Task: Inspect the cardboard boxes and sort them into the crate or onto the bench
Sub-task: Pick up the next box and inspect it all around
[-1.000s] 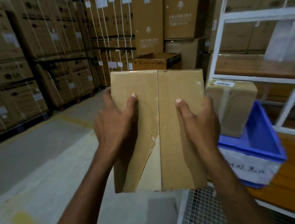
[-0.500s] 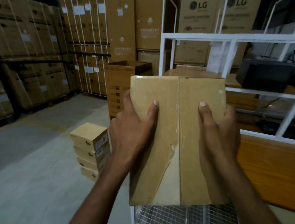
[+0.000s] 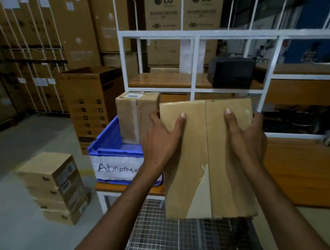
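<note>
I hold a brown cardboard box [image 3: 207,148] upright in front of me, its taped seam torn near the bottom. My left hand [image 3: 162,138] grips its left edge with the thumb on the front face. My right hand [image 3: 246,137] grips the right edge the same way. To the left, a blue crate [image 3: 107,146] labelled "Abnormal" stands on the wooden bench [image 3: 304,171]. Another taped cardboard box [image 3: 133,114] stands inside the crate.
A white metal shelf frame [image 3: 196,36] rises behind the bench, with a black device [image 3: 230,71] on its shelf. A stack of small boxes [image 3: 56,187] sits on the floor at left. A wire mesh shelf [image 3: 171,239] lies below. Tall cartons [image 3: 90,103] line the back.
My view has swung right; the blue crate with its box came back into sight left of the held box. The held box stays in both hands, now in front of the bench.
</note>
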A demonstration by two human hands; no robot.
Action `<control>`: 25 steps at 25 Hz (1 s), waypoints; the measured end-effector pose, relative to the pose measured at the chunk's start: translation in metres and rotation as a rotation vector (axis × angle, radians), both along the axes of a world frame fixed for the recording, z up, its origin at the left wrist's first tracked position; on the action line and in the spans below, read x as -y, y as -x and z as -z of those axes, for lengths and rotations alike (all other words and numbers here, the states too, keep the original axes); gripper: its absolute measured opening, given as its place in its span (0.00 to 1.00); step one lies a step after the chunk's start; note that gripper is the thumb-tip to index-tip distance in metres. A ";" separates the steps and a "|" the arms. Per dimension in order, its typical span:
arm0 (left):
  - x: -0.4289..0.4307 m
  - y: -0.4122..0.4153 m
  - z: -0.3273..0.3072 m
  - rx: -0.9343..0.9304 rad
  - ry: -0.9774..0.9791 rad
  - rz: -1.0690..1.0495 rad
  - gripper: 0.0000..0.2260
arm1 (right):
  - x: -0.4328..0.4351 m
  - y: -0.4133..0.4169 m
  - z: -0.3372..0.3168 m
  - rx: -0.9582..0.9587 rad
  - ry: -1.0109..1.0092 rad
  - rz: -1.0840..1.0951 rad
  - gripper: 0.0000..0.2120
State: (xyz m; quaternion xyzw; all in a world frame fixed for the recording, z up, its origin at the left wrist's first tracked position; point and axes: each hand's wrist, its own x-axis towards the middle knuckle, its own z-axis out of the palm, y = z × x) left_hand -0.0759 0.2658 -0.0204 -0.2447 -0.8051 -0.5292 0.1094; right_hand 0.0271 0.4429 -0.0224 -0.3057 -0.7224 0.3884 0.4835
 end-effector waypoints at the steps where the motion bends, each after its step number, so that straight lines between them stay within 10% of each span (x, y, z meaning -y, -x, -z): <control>1: -0.015 0.004 0.003 0.001 -0.004 0.016 0.32 | -0.012 0.001 0.005 -0.002 0.007 0.008 0.37; 25: -0.132 0.086 0.071 0.031 0.093 -0.140 0.40 | -0.120 0.089 0.073 0.125 0.071 -0.039 0.31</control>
